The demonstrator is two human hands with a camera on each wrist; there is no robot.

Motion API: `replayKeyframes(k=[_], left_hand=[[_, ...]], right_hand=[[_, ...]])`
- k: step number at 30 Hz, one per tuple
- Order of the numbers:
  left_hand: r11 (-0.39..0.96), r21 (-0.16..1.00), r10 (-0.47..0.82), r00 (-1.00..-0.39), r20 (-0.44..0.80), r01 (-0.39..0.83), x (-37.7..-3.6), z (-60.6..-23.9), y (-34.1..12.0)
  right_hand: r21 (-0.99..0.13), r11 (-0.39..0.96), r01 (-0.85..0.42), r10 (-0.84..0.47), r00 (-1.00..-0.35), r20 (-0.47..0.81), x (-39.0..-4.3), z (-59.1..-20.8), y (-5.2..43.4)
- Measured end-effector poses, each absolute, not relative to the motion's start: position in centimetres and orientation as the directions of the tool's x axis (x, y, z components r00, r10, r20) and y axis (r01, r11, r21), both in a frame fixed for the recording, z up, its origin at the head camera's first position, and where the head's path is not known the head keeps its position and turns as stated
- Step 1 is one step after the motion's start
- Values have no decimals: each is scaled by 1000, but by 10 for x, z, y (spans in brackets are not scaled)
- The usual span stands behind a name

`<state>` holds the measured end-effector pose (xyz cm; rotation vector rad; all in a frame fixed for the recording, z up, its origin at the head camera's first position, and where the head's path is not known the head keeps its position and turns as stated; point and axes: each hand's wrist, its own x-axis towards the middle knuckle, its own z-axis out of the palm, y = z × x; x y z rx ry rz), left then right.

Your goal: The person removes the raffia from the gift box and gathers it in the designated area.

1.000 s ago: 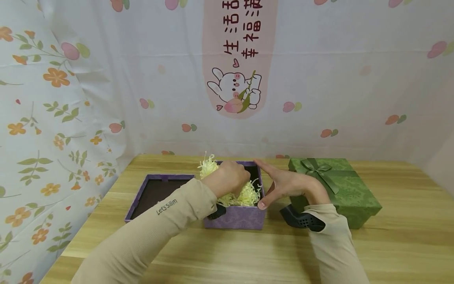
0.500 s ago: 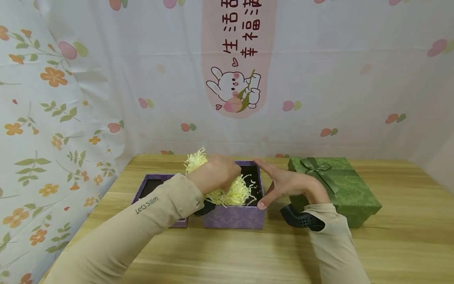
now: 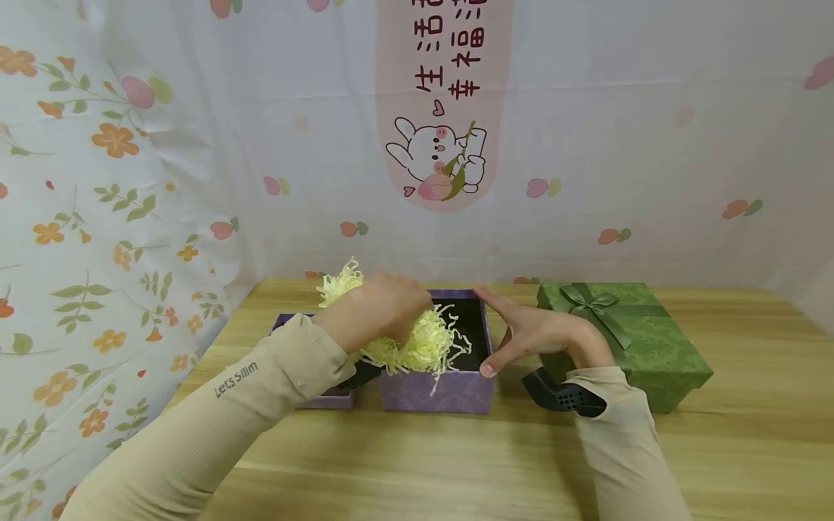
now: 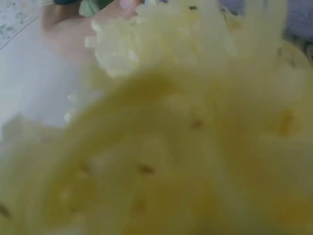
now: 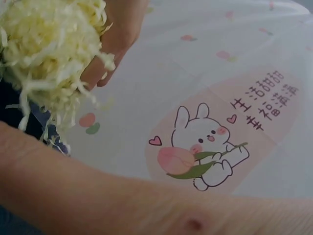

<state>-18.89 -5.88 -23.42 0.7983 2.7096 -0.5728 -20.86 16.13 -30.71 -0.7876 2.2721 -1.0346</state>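
Note:
My left hand (image 3: pixel 384 307) grips a bunch of pale yellow shredded paper (image 3: pixel 426 346) above the left part of a purple box (image 3: pixel 436 394). Strands hang over the box's near rim, and the dark inside shows on the right. Shredded paper (image 4: pixel 161 147) fills most of the left wrist view, blurred. My right hand (image 3: pixel 537 333) is spread along the box's right side, thumb at the near corner and a finger at the far corner. In the right wrist view, the shredded paper (image 5: pixel 54 44) hangs beside my left hand (image 5: pixel 120 39).
A shallow purple tray or lid (image 3: pixel 329 401) lies left of the box, mostly hidden by my left arm. On the right stands a green box (image 3: pixel 674 373) with a ribbon bow (image 3: pixel 589 300). A printed cloth (image 3: pixel 293 123) hangs behind the wooden table (image 3: pixel 417 463).
My left hand has risen out of the purple box and shifted left, bringing the shredded paper with it. More of the box's dark inside shows. My right hand has stayed at the box's side.

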Motion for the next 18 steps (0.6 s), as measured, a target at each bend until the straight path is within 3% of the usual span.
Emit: replayKeyframes(k=[12,18], left_hand=[[782,-173,555,-795,-245,599,-170,-216,-86],[721,-154,656,-737,-162,675,-149,-217,-93]], right_hand=[[-780,537,-322,-693,-696,-189,-211,-310,165],[-760,557,-334,-686,-702,-194,-211,-310,164]])
